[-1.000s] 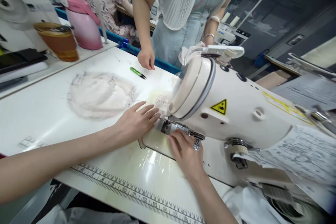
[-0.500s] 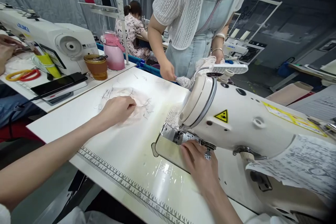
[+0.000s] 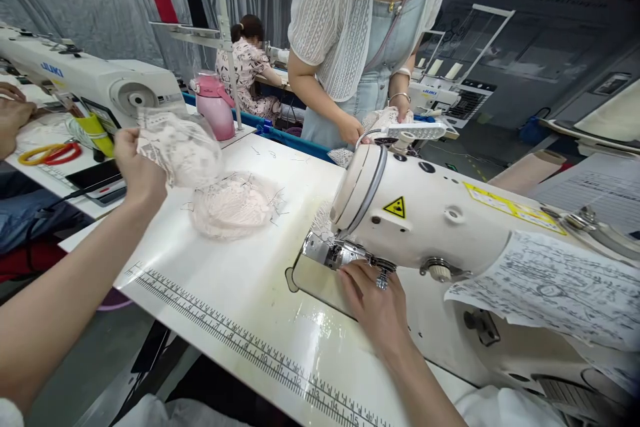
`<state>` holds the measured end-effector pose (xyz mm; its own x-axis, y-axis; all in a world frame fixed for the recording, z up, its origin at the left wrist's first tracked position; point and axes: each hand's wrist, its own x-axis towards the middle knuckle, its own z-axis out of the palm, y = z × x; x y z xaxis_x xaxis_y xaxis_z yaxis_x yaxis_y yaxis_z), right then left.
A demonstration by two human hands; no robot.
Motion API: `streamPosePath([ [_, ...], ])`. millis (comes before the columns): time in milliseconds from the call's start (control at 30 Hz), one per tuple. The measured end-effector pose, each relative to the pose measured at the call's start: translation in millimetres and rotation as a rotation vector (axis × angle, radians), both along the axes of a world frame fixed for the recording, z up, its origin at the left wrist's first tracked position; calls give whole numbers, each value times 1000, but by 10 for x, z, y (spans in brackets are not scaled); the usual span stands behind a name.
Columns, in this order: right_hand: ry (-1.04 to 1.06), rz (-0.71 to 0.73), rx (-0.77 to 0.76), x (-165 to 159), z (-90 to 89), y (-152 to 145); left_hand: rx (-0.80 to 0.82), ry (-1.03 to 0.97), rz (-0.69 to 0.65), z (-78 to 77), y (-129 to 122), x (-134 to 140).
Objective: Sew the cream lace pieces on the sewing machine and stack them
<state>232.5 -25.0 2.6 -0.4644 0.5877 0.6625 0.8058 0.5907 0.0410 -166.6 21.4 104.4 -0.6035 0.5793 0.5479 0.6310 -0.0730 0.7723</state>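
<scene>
My left hand (image 3: 140,170) is raised at the left of the table, its fingers closed on a sheer white lace piece (image 3: 187,150) that hangs out to the right. Below it, a thin pale pink fabric piece (image 3: 233,207) lies in a round heap on the tabletop, dark thread ends scattered around it. My right hand (image 3: 377,300) rests low beside the sewing machine (image 3: 420,213), fingers bent together by the presser foot (image 3: 345,253); their tips are partly hidden, and I cannot make out what they hold. White lace (image 3: 323,221) lies behind the foot.
A ruler strip (image 3: 240,347) runs along the table's front edge. To the left are another sewing machine (image 3: 125,90), a pink bottle (image 3: 215,107) and scissors (image 3: 50,153). Across the table a standing person (image 3: 345,53) handles lace. Written paper (image 3: 545,280) hangs on my machine.
My left hand has lifted off the pink heap and swung left, now with the lace piece in it. It covers the brown cup. My right hand stays at the presser foot.
</scene>
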Motion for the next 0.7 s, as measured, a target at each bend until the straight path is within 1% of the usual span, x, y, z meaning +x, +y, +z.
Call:
streamPosePath([
  [33, -4, -4, 7, 4, -8, 3, 46, -13, 56, 67, -76, -16],
  [67, -6, -7, 12, 7, -15, 5, 63, -21, 78, 133, -173, 2],
  [100, -8, -11, 12, 9, -20, 6, 55, -25, 59, 196, -285, 53],
  [133, -9, -14, 4, 10, -23, 4, -3, -35, -12, 252, -403, 135],
  [200, -4, -13, -27, 9, -20, -3, -259, -61, -206, 325, -616, 369],
  [233, 4, -13, -43, 8, -16, -6, -341, -61, -299, 333, -693, 506],
  [267, 10, -22, -55, 8, -10, -9, -473, -109, -419, 317, -742, 648],
  [333, 14, -37, -77, 9, -1, -9, -711, -195, -648, 210, -744, 925],
  [400, 15, -71, -103, 16, 0, -3, -825, -214, -847, 24, -637, 1158],
  [433, 10, -90, -113, 22, -3, 2, -861, -141, -946, -82, -558, 1248],
  [467, 6, -107, -118, 29, -7, 7, -858, 18, -991, -186, -477, 1317],
  [500, 4, -122, -122, 36, -13, 12, -839, 194, -974, -283, -403, 1367],
  [567, 5, -145, -137, 49, -23, 18, -761, 418, -843, -432, -314, 1428],
  [600, 10, -150, -146, 54, -26, 17, -675, 559, -778, -481, -308, 1451],
  [633, 17, -149, -152, 57, -27, 10, -574, 671, -760, -516, -327, 1477],
  [667, 26, -138, -152, 57, -25, -1, -463, 789, -785, -541, -367, 1511],
  [700, 35, -114, -145, 54, -19, -19, -355, 880, -856, -560, -419, 1551],
])
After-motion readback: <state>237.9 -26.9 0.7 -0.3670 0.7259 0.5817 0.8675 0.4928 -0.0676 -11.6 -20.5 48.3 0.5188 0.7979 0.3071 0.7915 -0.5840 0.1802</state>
